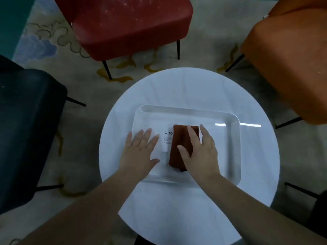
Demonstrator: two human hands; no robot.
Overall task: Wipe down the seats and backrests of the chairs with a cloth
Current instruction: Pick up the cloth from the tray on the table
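- Two bare forearms reached up from the bottom edge of the frame over the round white table (203,89), nearest to us.
- Our left hand (139,149) lay spread, fingers straight, flat on the clear tray (233,147) at centre frame, just left of the printed label (167,138).
- Our right hand (201,152) rested on the folded brown cloth (178,147) lying in the tray; its fingers were extended over the cloth, thumb across it, and we could not tell whether it had started to pinch.
- Three chairs ringed the table: a red chair (131,25) at top centre, an orange chair (290,64) at upper right, a dark chair (26,124) at left.
- Pale specks showed on the red seat, so we judged it unwiped.
- With the cloth not yet out of the tray, we judged the task was only beginning: the pickup was in hand, and every seat and backrest remained to be wiped.
- Backrests lay mostly outside the frame, so we could say nothing of their condition.
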